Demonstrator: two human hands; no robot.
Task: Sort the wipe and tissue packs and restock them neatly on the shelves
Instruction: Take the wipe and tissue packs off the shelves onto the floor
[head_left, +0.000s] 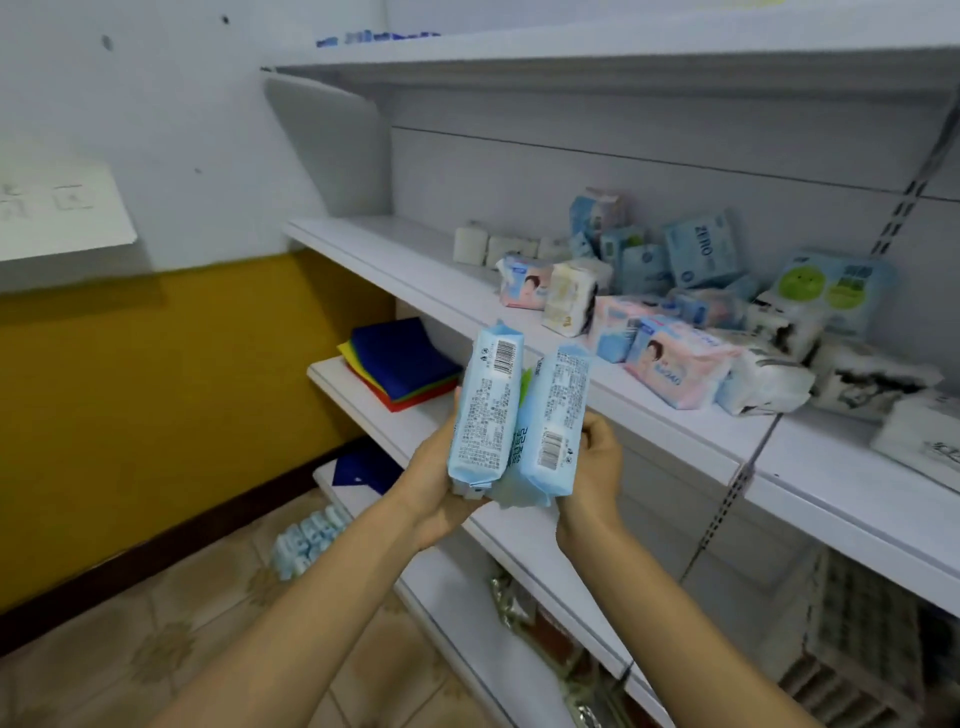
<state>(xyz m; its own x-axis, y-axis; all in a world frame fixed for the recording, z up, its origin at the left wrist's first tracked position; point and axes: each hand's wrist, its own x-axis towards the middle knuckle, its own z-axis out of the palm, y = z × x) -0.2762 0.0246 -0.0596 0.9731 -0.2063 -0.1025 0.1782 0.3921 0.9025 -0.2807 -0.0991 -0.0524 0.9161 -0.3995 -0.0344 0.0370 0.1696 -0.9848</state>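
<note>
I hold two light-blue wipe packs upright in front of the shelves, their printed backs with barcodes facing me. My left hand (434, 483) grips the left pack (485, 410) from below and behind. My right hand (592, 467) grips the right pack (550, 431) along its right edge. The two packs touch side by side. On the white middle shelf (395, 254) behind them lies a jumbled heap: pink baby-wipe packs (675, 361), blue packs (701, 249), a green-labelled pack (831, 291), white tissue packs (769, 376) and small white rolls (470, 243).
The left part of the middle shelf is bare. A stack of coloured cloths (402, 361) lies on the lower shelf. Blue-white packs (306, 540) sit on the tiled floor by the yellow wall. A top shelf (597, 62) overhangs. A white tissue pack (919, 436) lies at far right.
</note>
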